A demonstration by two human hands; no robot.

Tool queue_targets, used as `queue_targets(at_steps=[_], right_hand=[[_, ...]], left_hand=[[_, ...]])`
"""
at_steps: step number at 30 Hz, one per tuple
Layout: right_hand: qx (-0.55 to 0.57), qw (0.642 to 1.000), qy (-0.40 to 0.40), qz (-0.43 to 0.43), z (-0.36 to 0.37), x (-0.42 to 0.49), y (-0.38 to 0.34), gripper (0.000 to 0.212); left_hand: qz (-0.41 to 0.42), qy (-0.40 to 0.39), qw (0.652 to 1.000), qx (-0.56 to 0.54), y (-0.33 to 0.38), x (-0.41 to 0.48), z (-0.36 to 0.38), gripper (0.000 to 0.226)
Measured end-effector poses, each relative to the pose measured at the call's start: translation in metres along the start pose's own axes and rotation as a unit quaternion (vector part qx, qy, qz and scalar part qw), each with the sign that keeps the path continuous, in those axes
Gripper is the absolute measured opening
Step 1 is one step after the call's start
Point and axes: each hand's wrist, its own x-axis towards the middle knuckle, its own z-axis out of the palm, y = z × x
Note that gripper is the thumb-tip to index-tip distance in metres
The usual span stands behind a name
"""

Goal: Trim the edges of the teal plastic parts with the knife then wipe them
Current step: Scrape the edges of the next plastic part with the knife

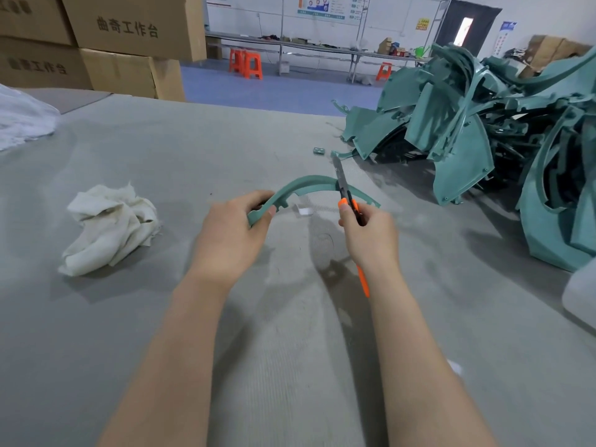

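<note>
Part: teal arc [309, 185], thin, light, springy; left hand [230, 235] grips its 9 o'clock end.
Knife [346, 201]: right hand [367, 233] wrapped round handle, blade at 2 o'clock edge.

Bare left hand [233, 235], bare right hand [371, 236]

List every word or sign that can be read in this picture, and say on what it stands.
"曲奇工作台": printed on the upper cardboard box.
Lower box: similar print, too blurred to read surely.
Wall posters, yellow sign, blue sign: too small to read.
</note>
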Motion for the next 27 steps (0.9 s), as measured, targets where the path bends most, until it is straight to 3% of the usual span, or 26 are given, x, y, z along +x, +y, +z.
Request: queue_targets(at_steps=[19, 27], right_hand=[[0.053, 0.989, -0.095, -0.102, 0.012, -0.024, -0.027, 0.022], [0.071, 0.986, -0.106, -0.107, 0.011, -0.026, -0.030, 0.022]], left_hand=[[-0.010, 0.005, 1.000, 0.024, 0.003, 0.003, 0.003, 0.023], [-0.014, 0.020, 1.000, 0.015, 0.005, 0.003, 0.002, 0.020]])
